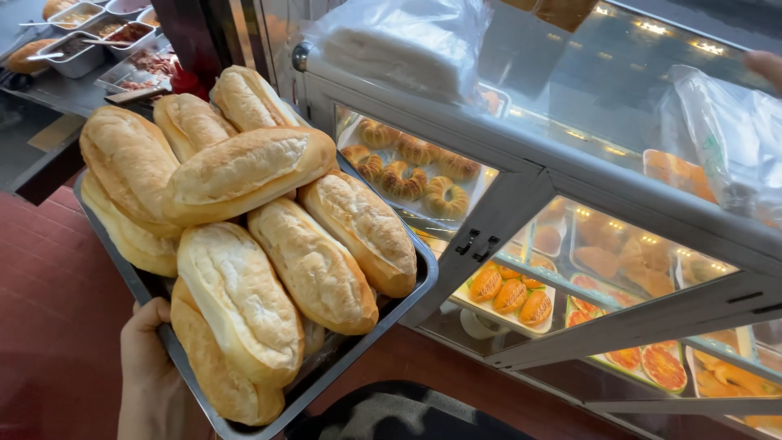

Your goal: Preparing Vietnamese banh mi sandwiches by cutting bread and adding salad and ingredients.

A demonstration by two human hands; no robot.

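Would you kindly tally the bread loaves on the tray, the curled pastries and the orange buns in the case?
Bread loaves showing on the tray: 9
Curled pastries: 6
Orange buns: 3
Total: 18

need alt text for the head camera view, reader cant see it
A left hand holds a metal tray piled with golden bread rolls beside a glass display case of pastries. A second hand touches a plastic bag on top of the case.
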